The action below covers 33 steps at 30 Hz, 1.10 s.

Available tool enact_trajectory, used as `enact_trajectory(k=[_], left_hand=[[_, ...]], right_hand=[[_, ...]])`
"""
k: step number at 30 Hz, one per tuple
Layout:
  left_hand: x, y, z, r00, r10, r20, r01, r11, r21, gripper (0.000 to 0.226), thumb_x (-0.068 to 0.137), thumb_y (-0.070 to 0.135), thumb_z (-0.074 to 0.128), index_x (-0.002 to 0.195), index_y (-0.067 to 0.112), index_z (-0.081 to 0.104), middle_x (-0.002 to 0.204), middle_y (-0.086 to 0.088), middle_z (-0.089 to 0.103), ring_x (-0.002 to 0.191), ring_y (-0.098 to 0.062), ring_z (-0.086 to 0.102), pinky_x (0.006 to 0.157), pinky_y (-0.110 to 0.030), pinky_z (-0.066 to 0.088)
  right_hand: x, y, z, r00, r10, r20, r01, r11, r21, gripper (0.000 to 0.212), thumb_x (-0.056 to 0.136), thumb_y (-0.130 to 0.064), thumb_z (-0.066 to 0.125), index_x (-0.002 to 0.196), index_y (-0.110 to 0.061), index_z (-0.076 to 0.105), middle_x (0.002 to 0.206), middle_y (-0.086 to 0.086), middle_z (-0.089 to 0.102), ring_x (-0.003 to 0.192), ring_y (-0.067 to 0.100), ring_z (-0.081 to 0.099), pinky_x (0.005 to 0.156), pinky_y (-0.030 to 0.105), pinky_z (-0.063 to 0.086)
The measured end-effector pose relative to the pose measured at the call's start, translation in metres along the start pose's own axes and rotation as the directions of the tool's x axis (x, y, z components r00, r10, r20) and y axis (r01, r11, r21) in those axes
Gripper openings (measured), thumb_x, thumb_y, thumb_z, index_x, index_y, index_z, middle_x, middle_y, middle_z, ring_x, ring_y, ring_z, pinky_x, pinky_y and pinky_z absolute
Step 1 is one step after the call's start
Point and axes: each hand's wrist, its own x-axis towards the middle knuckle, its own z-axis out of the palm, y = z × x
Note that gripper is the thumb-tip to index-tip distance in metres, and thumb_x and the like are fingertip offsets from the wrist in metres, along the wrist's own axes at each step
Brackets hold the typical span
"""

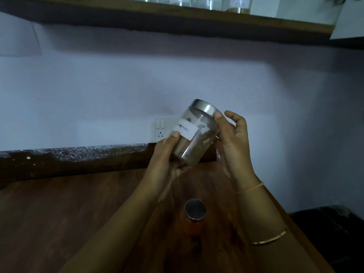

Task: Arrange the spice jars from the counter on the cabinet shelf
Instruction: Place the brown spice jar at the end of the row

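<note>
Both hands hold a tilted glass spice jar (194,137) above the wooden counter (78,213); the left hand (167,160) cups its base; the right hand (232,142) pinches its steel lid (204,107); a second jar (195,217) stands below.

A tilted jar (197,134) hangs in the air above the desk (78,213), its lid (204,108) pointing up and to the right. The left hand (167,160) cups its base from below and the left; the right hand (234,138) sits to its right, fingers (217,116) touching the lid's edge. Below them, nearer the viewer, a second jar (195,217) stands upright on the desk, between the two forearms. Behind the held jar, a wall socket (160,131) sits just above the desk's back edge. High overhead runs the shelf (177,20), carrying what seem to be several more jars (239,4), cropped by the frame.
</note>
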Motion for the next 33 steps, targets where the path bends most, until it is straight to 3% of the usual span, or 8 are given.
enact_trajectory(k=[4, 6, 12, 15, 21, 29, 33], left_hand=[[0.009, 0.0, 0.022, 0.995, 0.075, -0.064, -0.07, 0.995, 0.072, 0.067, 0.072, 0.044, 0.071, 0.129, 0.02, 0.045, 0.125, -0.005, 0.059, 0.106, -0.02, 0.065, 0.084, -0.037, 0.056], [0.013, -0.001, 0.033, 0.992, 0.111, -0.065, -0.104, 0.989, 0.105, 0.07, 0.067, 0.042, 0.074, 0.128, 0.021, 0.046, 0.124, -0.003, 0.06, 0.108, -0.02, 0.064, 0.089, -0.039, 0.054], [0.025, -0.001, 0.063, 0.947, 0.311, -0.082, -0.267, 0.902, 0.339, 0.064, 0.063, 0.045, 0.073, 0.121, 0.034, 0.048, 0.114, 0.007, 0.061, 0.102, -0.011, 0.064, 0.08, -0.028, 0.058], [0.031, -0.002, 0.076, 0.917, 0.39, -0.083, -0.328, 0.858, 0.396, 0.059, 0.061, 0.046, 0.073, 0.114, 0.043, 0.045, 0.115, 0.01, 0.059, 0.1, -0.008, 0.064, 0.071, -0.019, 0.056], [0.042, -0.007, 0.095, 0.849, 0.521, -0.087, -0.438, 0.785, 0.438, 0.064, 0.054, 0.047, 0.078, 0.109, 0.042, 0.045, 0.11, 0.015, 0.057, 0.093, 0.004, 0.063, 0.065, -0.012, 0.052], [0.051, -0.012, 0.111, 0.829, 0.555, -0.076, -0.46, 0.751, 0.473, 0.057, 0.06, 0.038, 0.075, 0.107, 0.042, 0.044, 0.108, 0.017, 0.055, 0.091, 0.007, 0.062, 0.065, -0.011, 0.051], [0.056, -0.013, 0.114, 0.852, 0.517, -0.08, -0.427, 0.777, 0.463, 0.055, 0.061, 0.039, 0.072, 0.107, 0.043, 0.043, 0.113, 0.012, 0.057, 0.09, 0.008, 0.062, 0.066, -0.013, 0.053]], right_hand=[[0.016, -0.009, -0.008, 1.0, -0.032, 0.001, 0.031, 0.997, 0.066, 0.017, 0.089, -0.034, 0.062, 0.102, -0.025, 0.058, 0.085, -0.009, 0.072, 0.09, 0.019, 0.069, 0.077, 0.036, 0.056], [0.023, -0.015, -0.013, 0.999, -0.041, 0.026, 0.038, 0.995, 0.097, 0.012, 0.091, -0.034, 0.06, 0.098, -0.024, 0.061, 0.079, -0.01, 0.073, 0.083, 0.015, 0.069, 0.071, 0.033, 0.057], [0.047, -0.035, -0.026, 0.995, -0.047, 0.092, 0.031, 0.986, 0.166, 0.019, 0.095, -0.033, 0.054, 0.105, -0.021, 0.064, 0.104, 0.004, 0.069, 0.094, 0.019, 0.067, 0.067, 0.028, 0.057], [0.057, -0.043, -0.029, 0.993, -0.049, 0.111, 0.024, 0.976, 0.217, 0.023, 0.096, -0.032, 0.052, 0.109, -0.018, 0.064, 0.104, 0.006, 0.069, 0.095, 0.02, 0.067, 0.07, 0.03, 0.058], [0.067, -0.053, -0.035, 0.989, -0.045, 0.142, 0.005, 0.963, 0.269, 0.031, 0.097, -0.031, 0.049, 0.117, -0.011, 0.062, 0.112, 0.015, 0.068, 0.1, 0.026, 0.067, 0.078, 0.035, 0.059], [0.078, -0.061, -0.047, 0.987, -0.056, 0.153, 0.009, 0.956, 0.295, 0.034, 0.097, -0.03, 0.05, 0.12, -0.007, 0.06, 0.112, 0.017, 0.067, 0.098, 0.025, 0.066, 0.082, 0.038, 0.057], [0.082, -0.062, -0.052, 0.984, -0.066, 0.168, 0.013, 0.955, 0.297, 0.025, 0.096, -0.029, 0.052, 0.114, -0.014, 0.061, 0.106, 0.008, 0.069, 0.093, 0.018, 0.068, 0.07, 0.03, 0.06]])
